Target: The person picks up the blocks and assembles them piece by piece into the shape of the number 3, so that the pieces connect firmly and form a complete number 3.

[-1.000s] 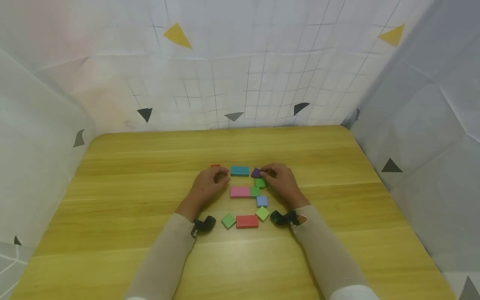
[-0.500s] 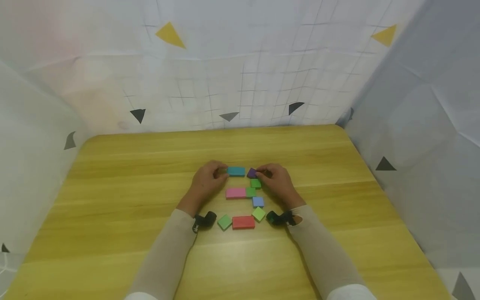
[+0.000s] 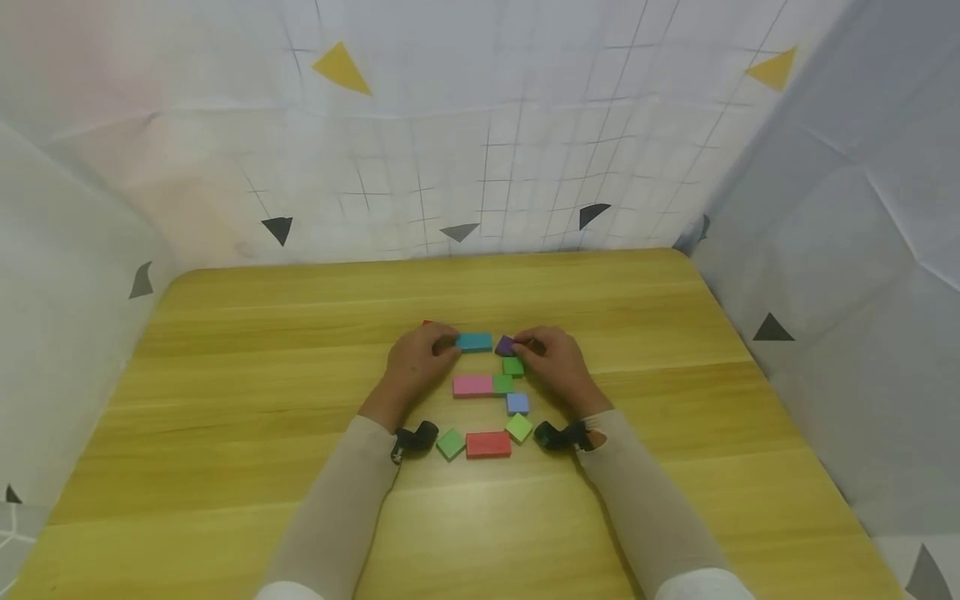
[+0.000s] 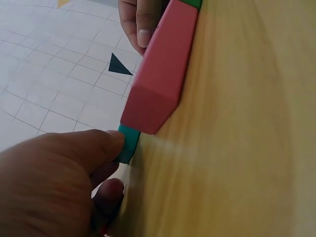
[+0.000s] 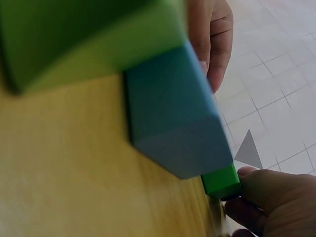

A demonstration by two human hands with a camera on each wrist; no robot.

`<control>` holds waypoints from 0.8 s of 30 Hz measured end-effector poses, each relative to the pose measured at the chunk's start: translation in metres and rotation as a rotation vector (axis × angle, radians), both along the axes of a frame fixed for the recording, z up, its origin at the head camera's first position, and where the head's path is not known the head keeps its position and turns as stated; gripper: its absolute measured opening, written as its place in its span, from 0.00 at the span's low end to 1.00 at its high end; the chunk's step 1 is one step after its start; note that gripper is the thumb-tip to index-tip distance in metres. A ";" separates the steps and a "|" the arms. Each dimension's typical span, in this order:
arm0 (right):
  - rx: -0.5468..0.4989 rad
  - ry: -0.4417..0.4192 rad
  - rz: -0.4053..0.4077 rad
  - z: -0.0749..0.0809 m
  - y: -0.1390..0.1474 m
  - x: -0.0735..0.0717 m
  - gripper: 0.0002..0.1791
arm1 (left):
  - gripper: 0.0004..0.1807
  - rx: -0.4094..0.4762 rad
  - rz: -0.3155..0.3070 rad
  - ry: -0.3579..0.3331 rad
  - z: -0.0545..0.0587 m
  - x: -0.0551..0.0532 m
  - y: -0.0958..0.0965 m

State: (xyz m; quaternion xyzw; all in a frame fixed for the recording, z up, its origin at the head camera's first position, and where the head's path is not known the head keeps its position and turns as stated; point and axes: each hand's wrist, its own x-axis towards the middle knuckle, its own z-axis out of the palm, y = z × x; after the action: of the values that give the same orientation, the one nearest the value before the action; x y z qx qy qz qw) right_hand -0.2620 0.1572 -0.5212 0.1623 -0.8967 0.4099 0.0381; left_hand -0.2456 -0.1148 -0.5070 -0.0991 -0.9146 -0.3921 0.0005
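Note:
My left hand (image 3: 416, 362) pinches the left end of a blue rectangular block (image 3: 475, 342) between thumb and fingers. In the left wrist view, the thumb lies against the end of that block (image 4: 129, 143), partly hidden behind a pink block (image 4: 163, 69). Across from it, my right hand (image 3: 557, 362) pinches a small purple block (image 3: 505, 345), turned at an angle just right of the blue one. A green block (image 3: 513, 367) lies right below the purple block. In the right wrist view, my right thumb appears near the green block (image 5: 221, 181), and the purple block is mostly hidden.
Lower on the wooden table (image 3: 262, 375) lie a second green block (image 3: 502, 384) against the pink one, a light blue block (image 3: 517, 403), a lime block (image 3: 519, 427), a red block (image 3: 488, 445) and a tilted green block. A red piece (image 3: 427, 322) peeks from behind my left hand.
My left hand has moved to the blue block and taken hold of its left end. My right hand keeps its pinch on the purple block. The head view has shifted slightly.

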 end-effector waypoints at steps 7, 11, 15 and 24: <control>-0.003 0.003 0.000 0.000 0.000 0.000 0.11 | 0.15 0.006 0.021 0.004 -0.001 -0.002 0.002; -0.014 0.004 0.005 0.001 -0.001 0.000 0.11 | 0.15 0.013 0.015 -0.005 0.000 -0.002 0.003; -0.009 0.006 0.002 0.002 -0.001 0.001 0.10 | 0.14 0.017 0.011 -0.018 0.000 -0.001 0.004; 0.007 0.007 0.003 0.002 0.000 0.001 0.10 | 0.13 0.001 0.027 -0.013 0.000 -0.001 0.006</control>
State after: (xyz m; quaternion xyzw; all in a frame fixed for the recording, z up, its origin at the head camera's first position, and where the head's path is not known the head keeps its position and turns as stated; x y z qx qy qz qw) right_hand -0.2613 0.1569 -0.5195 0.1652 -0.8977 0.4064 0.0403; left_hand -0.2470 -0.1089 -0.5070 -0.0841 -0.9156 -0.3931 -0.0001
